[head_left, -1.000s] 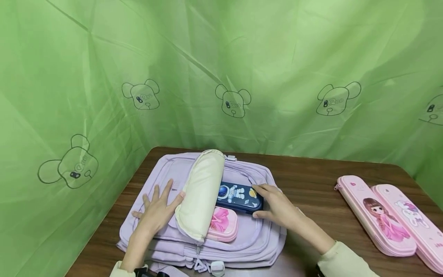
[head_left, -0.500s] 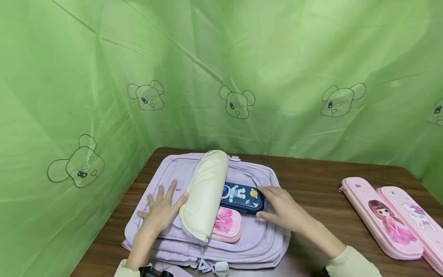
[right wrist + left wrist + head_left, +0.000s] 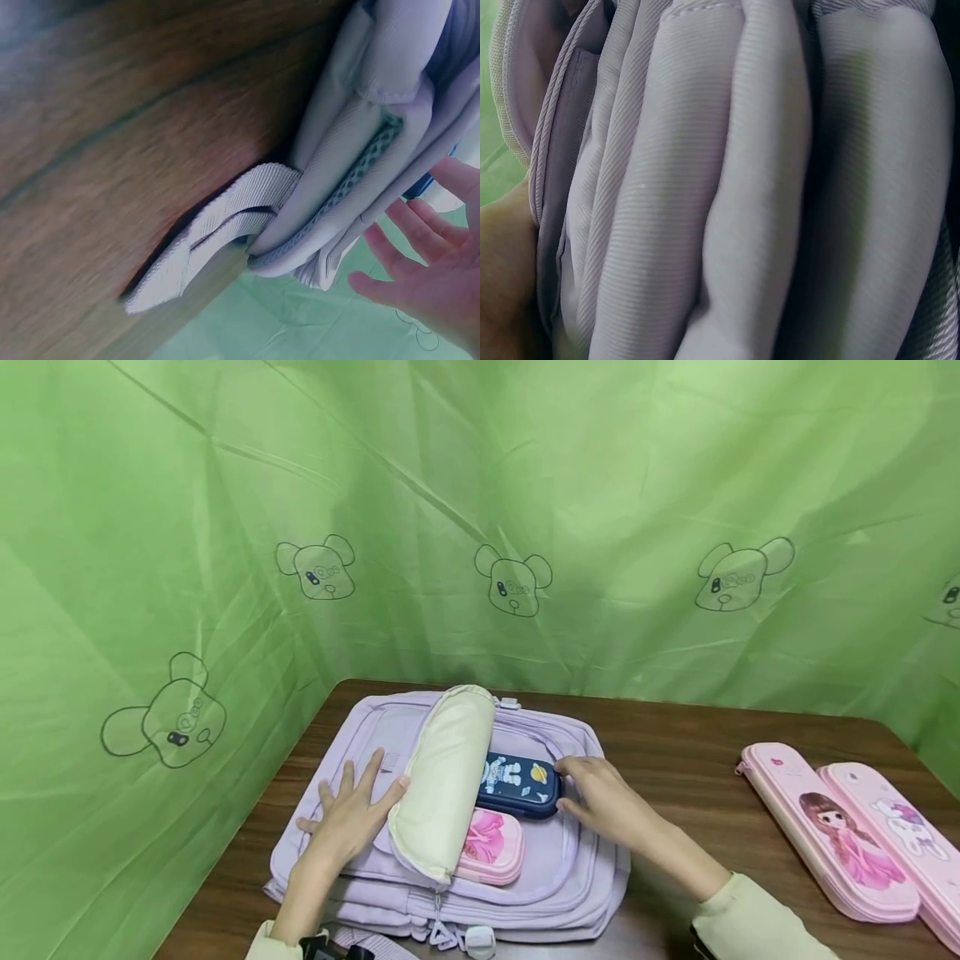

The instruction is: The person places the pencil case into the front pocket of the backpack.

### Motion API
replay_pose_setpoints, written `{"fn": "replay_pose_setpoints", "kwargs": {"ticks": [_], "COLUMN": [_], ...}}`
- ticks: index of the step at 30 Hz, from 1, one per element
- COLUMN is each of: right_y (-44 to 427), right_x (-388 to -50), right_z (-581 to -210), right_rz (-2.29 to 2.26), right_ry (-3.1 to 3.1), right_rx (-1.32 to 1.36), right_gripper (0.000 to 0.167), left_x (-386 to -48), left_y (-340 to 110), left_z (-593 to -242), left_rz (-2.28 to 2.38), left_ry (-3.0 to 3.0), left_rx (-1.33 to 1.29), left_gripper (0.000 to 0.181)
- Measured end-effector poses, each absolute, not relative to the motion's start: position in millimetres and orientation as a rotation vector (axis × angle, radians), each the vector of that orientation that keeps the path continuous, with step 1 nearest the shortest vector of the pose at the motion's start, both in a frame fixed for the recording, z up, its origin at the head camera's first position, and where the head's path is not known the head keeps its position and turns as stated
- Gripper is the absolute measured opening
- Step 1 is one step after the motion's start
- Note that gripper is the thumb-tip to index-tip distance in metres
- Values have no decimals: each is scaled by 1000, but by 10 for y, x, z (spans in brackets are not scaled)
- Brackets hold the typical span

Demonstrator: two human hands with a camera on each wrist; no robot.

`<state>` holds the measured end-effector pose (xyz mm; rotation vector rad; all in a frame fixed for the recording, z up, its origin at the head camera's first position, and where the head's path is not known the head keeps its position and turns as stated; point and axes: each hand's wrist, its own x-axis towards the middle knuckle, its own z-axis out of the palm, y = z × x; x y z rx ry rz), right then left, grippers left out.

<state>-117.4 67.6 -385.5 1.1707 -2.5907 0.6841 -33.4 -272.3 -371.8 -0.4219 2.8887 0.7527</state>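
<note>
A lilac backpack (image 3: 540, 885) lies flat on the table, a cream padded flap (image 3: 444, 785) folded back across its front. From under the flap sticks the right part of a navy pencil case (image 3: 517, 785) with an astronaut print; its left end is hidden. Nearer me, a pink pencil case (image 3: 493, 847) is partly covered too. My left hand (image 3: 343, 827) rests on the bag with fingers spread, the thumb at the flap's edge. At the navy case's right end, my right hand (image 3: 607, 802) touches it with fingertips and thumb; the right wrist view shows these fingers extended.
Two pink pencil cases, one with a doll (image 3: 832, 835) and one with a rabbit (image 3: 900, 835), lie side by side at the table's right. A green curtain (image 3: 615, 652) stands behind the brown table (image 3: 675, 727). A strap (image 3: 217, 232) trails beside the bag.
The navy pencil case has slid left, further under the cream flap, with my right hand following at its end. My left hand stays in place on the backpack.
</note>
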Motion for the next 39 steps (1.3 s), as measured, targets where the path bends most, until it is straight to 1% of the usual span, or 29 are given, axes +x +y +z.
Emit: {"fn": "replay_pose_setpoints", "kwargs": {"ticks": [9,25,34,39], "right_y": [585,176,83,72], "right_x": [-1194,-1218,-1181,-1173], "right_z": [-3855,-3857,-3926,-3970], "right_rz": [711,775,926,958], "right_ry": [-2590,-2547,-2599,-2550], "right_rx": [1188,1221,1049,1034], "right_gripper": [37,38,38,35], "left_x": [-328,-312,-292,-293], "left_y": [-2707,-2720,-2692,-2674], "left_z": [-3726,-3743,-3771,-3771], "left_rz": [746,697,668,650], "left_ry": [2904,2934,2967,3003], "left_rx": [-413,-426,-436,-424], "left_gripper": [85,85,86,87]}}
